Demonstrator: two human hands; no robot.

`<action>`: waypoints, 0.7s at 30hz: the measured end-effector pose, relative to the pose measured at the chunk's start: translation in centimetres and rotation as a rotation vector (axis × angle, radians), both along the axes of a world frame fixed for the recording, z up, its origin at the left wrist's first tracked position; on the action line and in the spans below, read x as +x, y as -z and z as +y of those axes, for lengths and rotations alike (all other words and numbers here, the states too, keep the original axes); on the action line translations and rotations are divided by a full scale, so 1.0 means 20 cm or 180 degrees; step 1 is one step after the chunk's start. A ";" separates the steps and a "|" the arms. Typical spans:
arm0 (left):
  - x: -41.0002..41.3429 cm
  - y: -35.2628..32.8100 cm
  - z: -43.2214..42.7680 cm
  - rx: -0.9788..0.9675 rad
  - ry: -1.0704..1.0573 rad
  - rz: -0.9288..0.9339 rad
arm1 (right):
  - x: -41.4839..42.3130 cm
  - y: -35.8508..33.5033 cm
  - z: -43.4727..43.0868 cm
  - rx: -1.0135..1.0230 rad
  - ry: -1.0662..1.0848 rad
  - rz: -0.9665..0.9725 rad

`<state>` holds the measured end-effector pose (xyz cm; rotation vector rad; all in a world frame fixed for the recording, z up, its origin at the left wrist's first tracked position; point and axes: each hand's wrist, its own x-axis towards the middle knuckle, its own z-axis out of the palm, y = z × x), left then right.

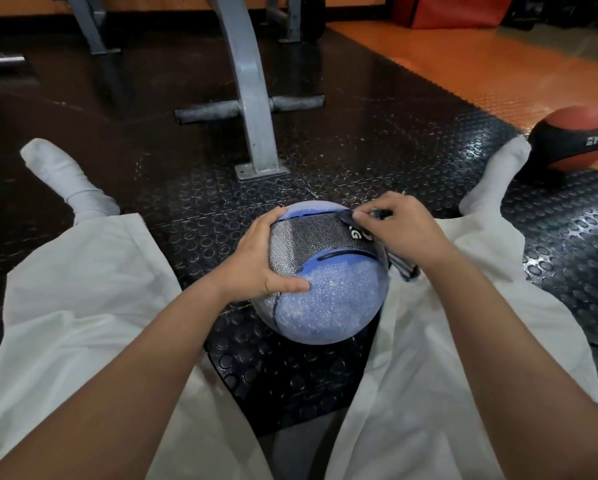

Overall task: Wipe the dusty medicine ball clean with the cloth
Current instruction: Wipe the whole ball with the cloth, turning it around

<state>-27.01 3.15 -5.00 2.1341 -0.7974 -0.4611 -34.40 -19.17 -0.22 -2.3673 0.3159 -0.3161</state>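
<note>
Pale dust films the blue-and-black medicine ball; left hand fingers clasp it, right hand fingers pinch the cloth.

The person wears loose, off-white trousers, wide in the leg and softly creased, with a stitched hem showing on the left leg at about nine o'clock. A plain white left sock sits at ten o'clock and a matching right sock at two o'clock. The left forearm and right forearm, rising from six o'clock, are bare.
</note>
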 end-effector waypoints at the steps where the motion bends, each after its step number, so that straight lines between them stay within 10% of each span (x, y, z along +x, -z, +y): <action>1: 0.00 0.00 0.00 -0.0002 -0.0004 -0.0004 | -0.01 0.00 -0.01 0.0030 0.0035 0.0030; 13: 0.02 0.01 0.06 0.0144 -0.0027 -0.0080 | 0.11 -0.06 0.43 -0.2029 -0.0532 -0.0294; 21: 0.02 0.03 0.15 0.0133 -0.0118 0.0105 | 0.05 0.00 0.22 -0.0722 0.0053 -0.0193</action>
